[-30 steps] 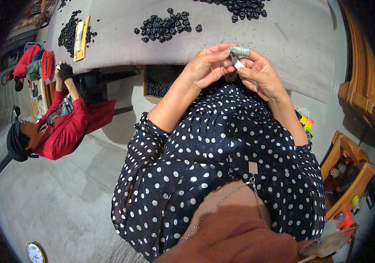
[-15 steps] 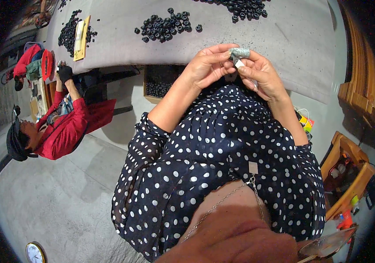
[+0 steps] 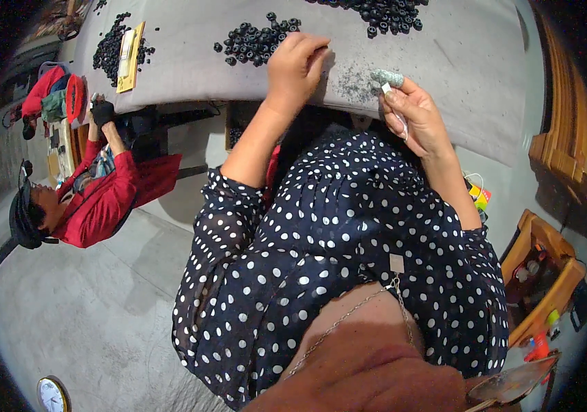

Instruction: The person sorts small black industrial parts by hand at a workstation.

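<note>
My left hand [image 3: 296, 72] is just over the near right edge of a pile of small black round parts [image 3: 249, 44] on the grey cloth-covered table. Its fingers are curled together, and whatever they may hold is hidden. My right hand [image 3: 413, 113] hovers by the table's front edge, closed on a small thin white tool [image 3: 387, 89] whose exact kind I cannot make out. A grey-green speckled wrap [image 3: 387, 77] covers the tip of its index finger. Dark crumbs [image 3: 358, 86] are scattered on the cloth between my hands.
More black parts [image 3: 389, 17] lie at the far side. On the left are a heap of smaller black pieces [image 3: 108, 51] and a yellow strip [image 3: 130, 58]. A person in red [image 3: 101, 213] works at left. A wooden chair [image 3: 547, 281] stands at right.
My hands were together at the table edge; now they are apart. The left hand has moved left and away from me to the pile. The right hand has stayed nearly in place with the white tool.
</note>
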Tool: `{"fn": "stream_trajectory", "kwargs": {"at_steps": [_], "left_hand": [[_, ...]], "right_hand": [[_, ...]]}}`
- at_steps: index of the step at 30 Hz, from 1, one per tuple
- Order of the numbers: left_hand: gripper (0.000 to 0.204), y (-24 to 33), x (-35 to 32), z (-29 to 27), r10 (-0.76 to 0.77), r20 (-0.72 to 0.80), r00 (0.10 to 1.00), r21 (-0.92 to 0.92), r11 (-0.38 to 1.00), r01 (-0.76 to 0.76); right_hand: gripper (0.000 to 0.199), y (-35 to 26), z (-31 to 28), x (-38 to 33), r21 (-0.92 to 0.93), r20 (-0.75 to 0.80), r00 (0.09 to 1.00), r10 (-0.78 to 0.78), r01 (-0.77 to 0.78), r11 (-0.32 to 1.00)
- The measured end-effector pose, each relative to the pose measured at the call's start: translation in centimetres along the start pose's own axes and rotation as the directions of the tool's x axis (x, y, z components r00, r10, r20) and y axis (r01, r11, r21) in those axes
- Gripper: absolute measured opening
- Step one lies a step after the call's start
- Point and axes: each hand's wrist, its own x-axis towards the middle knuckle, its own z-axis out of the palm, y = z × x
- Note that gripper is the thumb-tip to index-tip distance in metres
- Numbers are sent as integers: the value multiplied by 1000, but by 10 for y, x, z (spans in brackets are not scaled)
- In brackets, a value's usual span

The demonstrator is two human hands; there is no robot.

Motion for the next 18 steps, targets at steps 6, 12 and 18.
{"fn": "stream_trajectory", "kwargs": {"at_steps": [6, 12, 18], "left_hand": [[13, -24, 19, 6, 201, 42, 979, 374, 905, -202], [14, 8, 44, 27, 248, -11, 969, 257, 937, -237], [19, 23, 54, 57, -39, 126, 991, 196, 981, 14]], "right_hand": [[23, -1, -2, -1, 5, -6, 1000, -15, 15, 1000], [24, -5, -1, -1, 28, -10, 1000, -23, 23, 999], [25, -5, -4, -2, 44, -12, 1000, -6, 6, 999]]}}
